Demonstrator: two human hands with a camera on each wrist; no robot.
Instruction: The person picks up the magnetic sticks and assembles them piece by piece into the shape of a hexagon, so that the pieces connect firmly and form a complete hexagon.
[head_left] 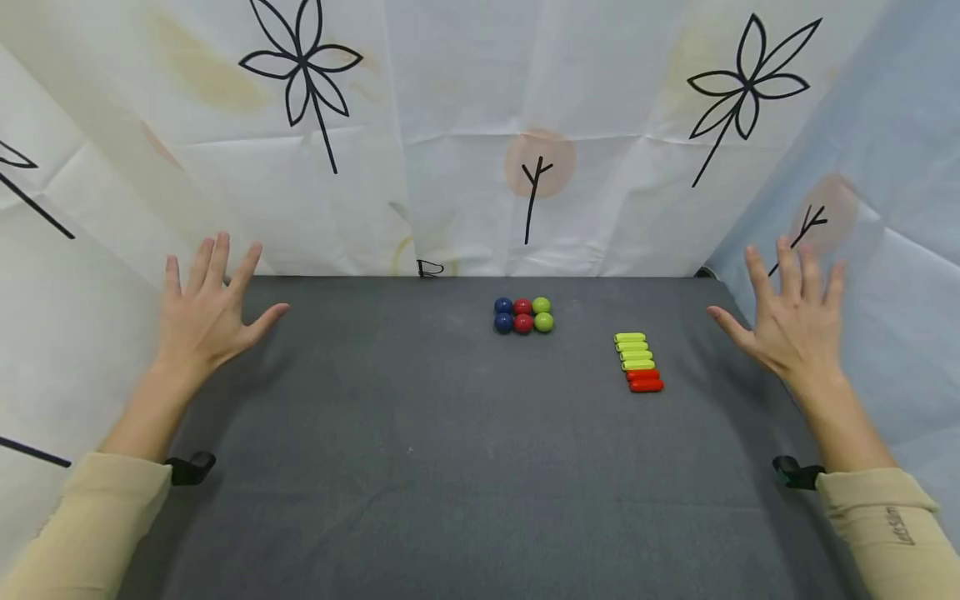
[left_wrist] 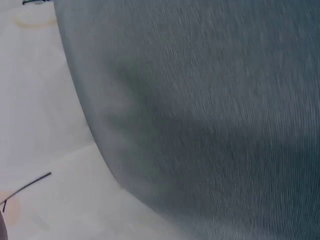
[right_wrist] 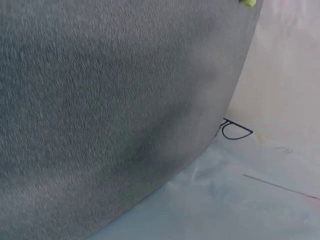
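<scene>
My left hand [head_left: 206,312] is raised over the left side of the grey table, fingers straight and spread, holding nothing. On the opposite side my right hand [head_left: 798,321] is held up the same way, also with nothing in it. Toward the back of the table two blue balls [head_left: 503,322], two red balls [head_left: 522,323] and two green balls [head_left: 543,322] sit together in two rows. Nearer the right hand lies a column of small sticks: several yellow-green sticks [head_left: 636,356] and, below them, two red sticks [head_left: 646,386]. Both hands are apart from these things.
The grey table [head_left: 420,433] meets a white cloth [head_left: 465,100] with plant drawings along its back edge. Cloth also hangs at the left and right sides. A black strap piece [head_left: 191,468] shows at the left cuff, another [head_left: 797,473] at the right.
</scene>
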